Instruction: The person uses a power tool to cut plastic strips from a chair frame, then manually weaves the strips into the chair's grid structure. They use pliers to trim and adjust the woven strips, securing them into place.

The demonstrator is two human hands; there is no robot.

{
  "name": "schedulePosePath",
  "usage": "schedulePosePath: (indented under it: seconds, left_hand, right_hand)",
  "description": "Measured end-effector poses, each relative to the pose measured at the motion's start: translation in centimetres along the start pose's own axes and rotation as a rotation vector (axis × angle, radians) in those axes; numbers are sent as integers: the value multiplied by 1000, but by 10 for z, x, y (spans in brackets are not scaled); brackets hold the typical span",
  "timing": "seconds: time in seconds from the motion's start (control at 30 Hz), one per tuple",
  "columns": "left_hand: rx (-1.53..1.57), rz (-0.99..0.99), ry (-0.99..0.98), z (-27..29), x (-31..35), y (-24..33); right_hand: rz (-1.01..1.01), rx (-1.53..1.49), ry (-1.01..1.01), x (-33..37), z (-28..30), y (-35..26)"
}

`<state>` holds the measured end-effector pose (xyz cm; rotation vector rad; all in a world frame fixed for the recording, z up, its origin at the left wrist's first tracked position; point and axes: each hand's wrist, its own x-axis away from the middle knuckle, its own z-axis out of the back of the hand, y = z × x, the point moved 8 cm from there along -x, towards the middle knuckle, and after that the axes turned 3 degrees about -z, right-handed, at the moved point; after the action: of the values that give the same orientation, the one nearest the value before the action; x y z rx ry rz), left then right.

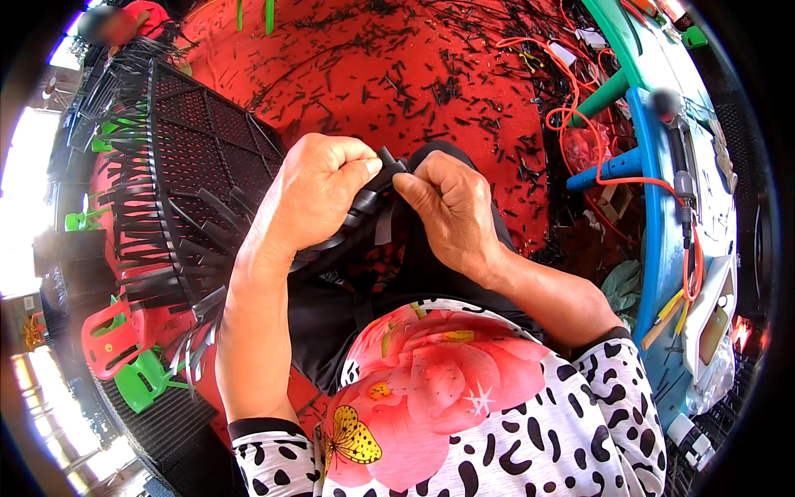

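Note:
Both of my hands meet over my lap, at the edge of a large black woven panel (207, 116) with many loose strip ends along its side. A flat black strip (389, 158) sticks up between them. My left hand (319, 186) pinches this strip between thumb and bent fingers. The thumb of my right hand (454, 207) presses on the same strip from the other side, fingers curled. Below them, a black bar wrapped with strips (362, 203) runs down toward the left, partly hidden by my left hand and wrist.
Black strip offcuts litter the red floor (331, 74). On the right, a blue table (654, 240) holds a black wand-shaped tool (682, 178) with an orange cord (571, 91). Small red (116, 338) and green (145, 379) chairs stand left. Another person (145, 18) sits at the far left.

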<state>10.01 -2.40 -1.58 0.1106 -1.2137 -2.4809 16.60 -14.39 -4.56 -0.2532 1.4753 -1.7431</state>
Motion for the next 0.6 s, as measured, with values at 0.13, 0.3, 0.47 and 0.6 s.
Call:
schedulePosePath:
  seconds: [0.13,0.3,0.47,0.6]
  left_hand:
    - [138,69,-54,-2,3,-13]
    - [274,76,-76,-5,5,-12]
    - [274,147,-106,-4,5,-13]
    - [284,125,-92,-5,4,-11]
  right_hand:
    - [-142,43,-195,-14,2,5]
    - [-217,-216,-232,-42,6,11]
    - [-187,-194,-466,-51,-14,-1]
    - [-175,-272,-425,-58,-15,6]
